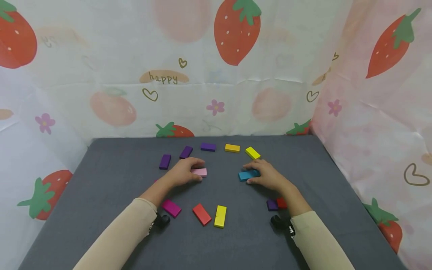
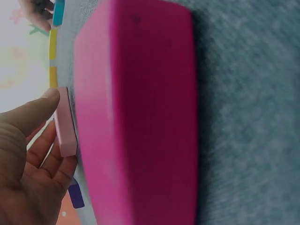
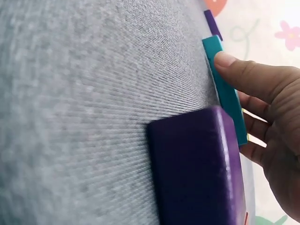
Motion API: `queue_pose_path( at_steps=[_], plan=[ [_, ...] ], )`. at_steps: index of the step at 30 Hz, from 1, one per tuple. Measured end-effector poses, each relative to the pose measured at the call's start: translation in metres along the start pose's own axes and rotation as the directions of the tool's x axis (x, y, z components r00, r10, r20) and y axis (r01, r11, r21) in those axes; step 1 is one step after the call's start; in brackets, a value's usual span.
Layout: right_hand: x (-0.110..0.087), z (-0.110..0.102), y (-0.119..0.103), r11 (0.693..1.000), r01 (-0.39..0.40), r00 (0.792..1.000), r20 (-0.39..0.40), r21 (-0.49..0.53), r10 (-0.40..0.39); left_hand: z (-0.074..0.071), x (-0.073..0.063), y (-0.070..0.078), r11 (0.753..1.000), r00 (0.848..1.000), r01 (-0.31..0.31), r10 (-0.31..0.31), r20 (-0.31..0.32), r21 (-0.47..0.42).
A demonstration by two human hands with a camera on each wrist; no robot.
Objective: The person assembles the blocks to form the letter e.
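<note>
My left hand [image 1: 183, 171] pinches a pale pink block [image 1: 200, 172] between thumb and fingers, near the middle of the table. In the left wrist view, the thumb lies along one side of the pink block [image 2: 65, 119] and the fingers curl round its other side. Across from it, my right hand [image 1: 268, 176] grips a blue block [image 1: 248, 175], whose left end sticks out past the fingertips. The right wrist view has the thumb pressed on this blue block [image 3: 227, 96], with fingers behind it.
An arc of purple blocks [image 1: 208, 147] and yellow blocks [image 1: 232, 148] lies beyond my hands on the grey table [image 1: 243, 243]. Nearer me are a magenta block [image 1: 171, 208], a red-orange block [image 1: 202, 214] and a yellow block. A purple block [image 1: 272, 205] and a red one [image 1: 281, 203] lie by my right forearm.
</note>
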State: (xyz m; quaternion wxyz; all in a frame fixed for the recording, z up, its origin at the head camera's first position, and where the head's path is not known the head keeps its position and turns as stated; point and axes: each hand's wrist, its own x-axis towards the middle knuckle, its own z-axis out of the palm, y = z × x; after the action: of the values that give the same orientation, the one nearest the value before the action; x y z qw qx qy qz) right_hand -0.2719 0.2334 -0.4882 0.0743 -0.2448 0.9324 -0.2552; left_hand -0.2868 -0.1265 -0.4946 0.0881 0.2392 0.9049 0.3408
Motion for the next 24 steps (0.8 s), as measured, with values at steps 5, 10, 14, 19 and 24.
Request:
queue_pose_path(
  at_steps=[5,10,14,19,24],
  plan=[
    [0.0009,0.0004,0.0024,1.0,-0.005,1.0,0.016,0.02,0.005,0.0015,0.0013,0.0007,1.0,1.0,0.009,-0.009,-0.001,0.017],
    [0.0006,0.0006,0.0043,0.999,-0.016,1.0,0.025,0.035,0.015,0.0021,0.0037,0.0012,0.999,1.0,0.011,-0.011,0.0,0.046],
    [0.0009,0.0012,0.0057,0.999,-0.014,1.0,0.027,0.043,0.013,0.0027,0.0054,0.0013,0.998,1.0,0.018,-0.018,0.001,0.06],
    [0.0015,0.0021,0.0071,0.999,-0.009,1.0,0.022,0.034,0.008,0.003,0.0072,0.0018,0.996,0.999,0.035,-0.035,0.004,0.08],
    [0.0024,0.0024,0.0092,0.999,-0.012,1.0,0.015,0.036,0.011,0.0023,0.0089,0.0041,0.995,0.999,0.035,-0.036,0.011,0.094]
  ],
)
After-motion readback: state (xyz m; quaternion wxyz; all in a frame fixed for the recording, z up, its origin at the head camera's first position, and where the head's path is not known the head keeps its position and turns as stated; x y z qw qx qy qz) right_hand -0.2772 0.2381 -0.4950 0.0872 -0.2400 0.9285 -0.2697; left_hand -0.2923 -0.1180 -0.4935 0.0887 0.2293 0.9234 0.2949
